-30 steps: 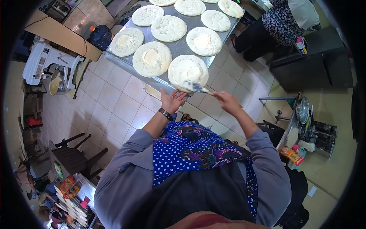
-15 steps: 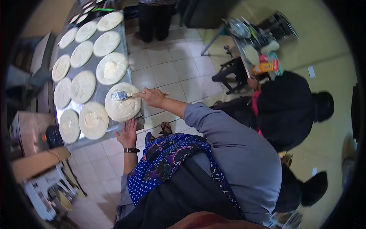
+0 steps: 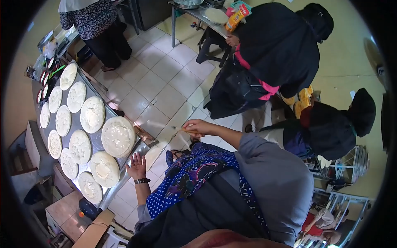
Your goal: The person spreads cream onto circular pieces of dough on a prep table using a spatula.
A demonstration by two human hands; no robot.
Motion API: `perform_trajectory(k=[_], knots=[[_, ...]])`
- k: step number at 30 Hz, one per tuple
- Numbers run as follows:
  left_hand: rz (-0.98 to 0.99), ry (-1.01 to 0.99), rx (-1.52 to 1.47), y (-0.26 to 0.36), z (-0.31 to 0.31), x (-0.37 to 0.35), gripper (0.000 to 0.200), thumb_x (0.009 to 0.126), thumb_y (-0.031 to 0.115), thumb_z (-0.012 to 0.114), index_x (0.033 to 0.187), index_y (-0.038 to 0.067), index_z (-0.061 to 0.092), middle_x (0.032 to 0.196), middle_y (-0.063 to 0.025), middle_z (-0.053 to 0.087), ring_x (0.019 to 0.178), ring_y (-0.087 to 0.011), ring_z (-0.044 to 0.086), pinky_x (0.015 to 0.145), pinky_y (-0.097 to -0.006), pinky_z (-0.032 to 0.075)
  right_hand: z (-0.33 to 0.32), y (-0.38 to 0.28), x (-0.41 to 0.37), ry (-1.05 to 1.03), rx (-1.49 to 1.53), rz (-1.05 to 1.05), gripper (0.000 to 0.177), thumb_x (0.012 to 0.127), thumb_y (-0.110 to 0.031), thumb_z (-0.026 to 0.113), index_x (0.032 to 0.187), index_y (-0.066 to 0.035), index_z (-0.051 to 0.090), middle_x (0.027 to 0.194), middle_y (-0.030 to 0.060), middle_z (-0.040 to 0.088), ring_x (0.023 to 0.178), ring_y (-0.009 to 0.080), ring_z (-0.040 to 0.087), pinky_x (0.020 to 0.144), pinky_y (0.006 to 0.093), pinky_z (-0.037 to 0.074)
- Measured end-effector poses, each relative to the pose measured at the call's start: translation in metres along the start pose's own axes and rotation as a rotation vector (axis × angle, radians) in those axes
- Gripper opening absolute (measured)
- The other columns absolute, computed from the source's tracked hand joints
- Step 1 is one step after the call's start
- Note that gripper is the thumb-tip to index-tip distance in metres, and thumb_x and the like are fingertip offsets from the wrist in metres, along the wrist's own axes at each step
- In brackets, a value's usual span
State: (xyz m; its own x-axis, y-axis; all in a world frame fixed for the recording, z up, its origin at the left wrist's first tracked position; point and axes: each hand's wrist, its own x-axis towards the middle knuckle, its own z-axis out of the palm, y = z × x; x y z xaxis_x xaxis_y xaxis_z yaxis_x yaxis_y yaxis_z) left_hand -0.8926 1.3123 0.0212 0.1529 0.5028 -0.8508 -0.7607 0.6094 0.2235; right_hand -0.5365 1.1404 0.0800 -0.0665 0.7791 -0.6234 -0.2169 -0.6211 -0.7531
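My right hand (image 3: 196, 128) is closed around the wooden handle of a brush (image 3: 188, 131), held over the floor to the right of the metal table (image 3: 99, 142). The brush's head is hard to make out here. My left hand (image 3: 136, 166) is open, palm up, fingers spread, just off the table's near edge. Closest to it is a round flat dough (image 3: 119, 137) with a glossy pale spread on top. A second spread dough (image 3: 105, 169) lies to its left, and another (image 3: 92, 115) lies beyond it. Several more dough rounds cover the table.
A person in dark clothes (image 3: 273, 53) stands at a side table with an orange packet (image 3: 237, 17). Another person (image 3: 331, 130) is at the right, near yellow-orange food (image 3: 304, 99). A third person (image 3: 95, 25) stands at the far left. Metal racks (image 3: 347, 206) stand at lower right.
My right hand has lifted the brush off the nearest dough and drawn it right, away from the table. The view has turned; my left hand remains open by the table edge.
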Motion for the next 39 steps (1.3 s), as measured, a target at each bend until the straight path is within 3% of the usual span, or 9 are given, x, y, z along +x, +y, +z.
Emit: perform_trajectory(k=[5, 12, 14, 18, 21, 24, 29, 30, 39], knots=[[-0.052, -0.068, 0.199, -0.028, -0.020, 0.006, 0.038, 0.095, 0.039, 0.049, 0.119, 0.010, 0.054, 0.127, -0.0081, 0.056, 0.116, -0.0274, 0.054, 0.097, -0.0495, 0.044, -0.022, 0.054, -0.054, 0.283, 0.263, -0.040, 0.023, 0.093, -0.026, 0.055, 0.109, -0.009, 0.057, 0.062, 0.0011, 0.052, 0.039, 0.0072, 0.042, 0.034, 0.0219, 0.031], [-0.279, -0.241, 0.264, -0.125, -0.035, -0.008, 0.028, 0.095, 0.031, 0.049, 0.107, 0.007, 0.056, 0.114, -0.0143, 0.060, 0.107, -0.0287, 0.057, 0.093, -0.0469, 0.046, -0.028, 0.097, -0.097, 0.401, 0.294, -0.047, 0.021, 0.093, -0.024, 0.059, 0.104, -0.006, 0.055, 0.062, 0.0013, 0.052, 0.040, 0.0078, 0.044, 0.034, 0.0204, 0.030], [-0.363, -0.253, 0.299, -0.145, -0.027, -0.018, 0.032, 0.098, 0.031, 0.046, 0.116, 0.006, 0.053, 0.111, -0.0126, 0.061, 0.101, -0.0274, 0.058, 0.096, -0.0456, 0.045, -0.031, 0.111, -0.098, 0.394, 0.336, -0.057, 0.019, 0.096, -0.024, 0.055, 0.107, -0.008, 0.054, 0.063, 0.0033, 0.056, 0.041, 0.0097, 0.048, 0.034, 0.0209, 0.033], [-0.311, -0.241, 0.342, -0.165, 0.005, -0.032, 0.033, 0.099, 0.031, 0.044, 0.116, 0.005, 0.053, 0.106, -0.0117, 0.063, 0.098, -0.0270, 0.061, 0.092, -0.0440, 0.048, -0.032, 0.093, -0.098, 0.298, 0.352, -0.092, 0.019, 0.099, -0.024, 0.051, 0.112, -0.010, 0.050, 0.069, 0.0057, 0.058, 0.050, 0.0117, 0.053, 0.040, 0.0224, 0.039], [-0.313, -0.270, 0.370, -0.168, 0.029, -0.022, 0.026, 0.097, 0.030, 0.046, 0.102, 0.008, 0.058, 0.093, -0.0096, 0.066, 0.090, -0.0257, 0.064, 0.084, -0.0411, 0.051, -0.046, 0.066, -0.066, 0.272, 0.321, -0.168, 0.020, 0.100, -0.025, 0.049, 0.113, -0.010, 0.050, 0.071, 0.0056, 0.058, 0.051, 0.0117, 0.053, 0.041, 0.0223, 0.040], [-0.271, -0.273, 0.371, -0.165, 0.068, -0.003, 0.035, 0.100, 0.031, 0.040, 0.120, 0.004, 0.049, 0.103, -0.0105, 0.064, 0.095, -0.0254, 0.063, 0.086, -0.0416, 0.052, -0.060, 0.015, -0.031, 0.285, 0.292, -0.213, 0.020, 0.100, -0.025, 0.049, 0.114, -0.010, 0.050, 0.072, 0.0051, 0.058, 0.051, 0.0113, 0.052, 0.041, 0.0220, 0.040], [-0.239, -0.348, 0.313, -0.152, 0.163, 0.064, 0.033, 0.099, 0.030, 0.043, 0.120, 0.004, 0.046, 0.108, -0.0137, 0.061, 0.098, -0.0273, 0.061, 0.089, -0.0442, 0.051, -0.100, -0.069, 0.043, 0.264, 0.338, -0.312, 0.022, 0.100, -0.026, 0.050, 0.113, -0.009, 0.054, 0.071, 0.0043, 0.056, 0.046, 0.0085, 0.044, 0.039, 0.0209, 0.035], [-0.221, -0.344, 0.317, -0.149, 0.189, 0.079, 0.027, 0.098, 0.028, 0.045, 0.110, 0.006, 0.055, 0.105, -0.0121, 0.063, 0.095, -0.0284, 0.062, 0.088, -0.0428, 0.051, -0.111, -0.086, 0.055, 0.299, 0.342, -0.328, 0.022, 0.100, -0.026, 0.050, 0.113, -0.009, 0.054, 0.071, 0.0043, 0.056, 0.046, 0.0085, 0.044, 0.039, 0.0209, 0.035], [-0.226, -0.577, 0.412, -0.131, 0.429, 0.167, 0.029, 0.098, 0.026, 0.046, 0.117, 0.005, 0.050, 0.109, -0.0132, 0.060, 0.098, -0.0290, 0.061, 0.090, -0.0434, 0.051, -0.214, -0.228, 0.134, 0.475, 0.478, -0.331, 0.026, 0.097, -0.033, 0.053, 0.097, -0.007, 0.054, 0.064, 0.0043, 0.054, 0.041, 0.0083, 0.042, 0.035, 0.0209, 0.029]])
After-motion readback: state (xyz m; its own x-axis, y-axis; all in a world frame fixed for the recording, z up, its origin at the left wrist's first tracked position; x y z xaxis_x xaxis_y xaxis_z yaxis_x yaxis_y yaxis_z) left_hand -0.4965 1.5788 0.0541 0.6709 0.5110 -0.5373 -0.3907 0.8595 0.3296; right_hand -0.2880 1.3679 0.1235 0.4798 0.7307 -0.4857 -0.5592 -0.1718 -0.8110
